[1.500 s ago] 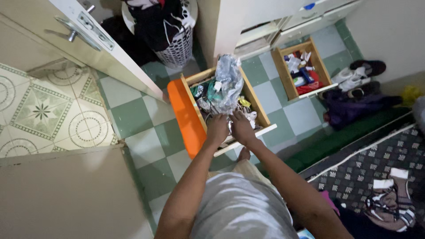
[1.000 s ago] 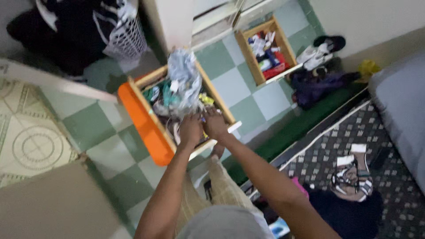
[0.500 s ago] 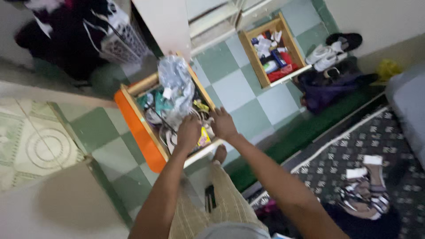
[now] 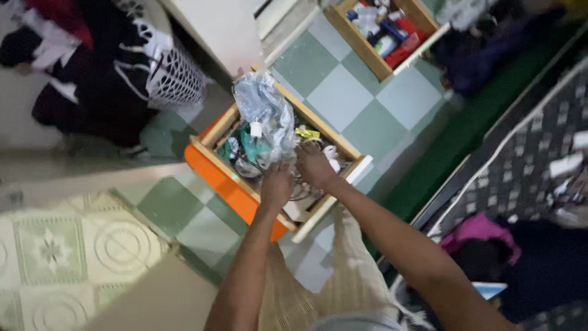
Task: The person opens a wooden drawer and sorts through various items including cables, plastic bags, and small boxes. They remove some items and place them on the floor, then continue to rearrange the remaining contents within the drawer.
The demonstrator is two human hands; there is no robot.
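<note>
A wooden drawer sits on the green-and-white checked floor, resting on an orange board. It is full of clutter: cables, small packets and a crumpled clear plastic bag. Both my hands reach down into it. My left hand is at the tangle of cables near the drawer's front, fingers curled down among them. My right hand is beside it, fingers spread over the contents near a yellow packet. What either hand grips is hidden.
A second wooden drawer with bottles and a red item lies further off. A white laundry basket with dark clothes stands at the left. A patterned rug, a pink cloth and dark clothes lie at the right.
The view has swung and tilted, so the drawer now lies diagonally. Both hands stay inside the drawer, shifting among the cables; the right hand moved inward from the drawer's edge.
</note>
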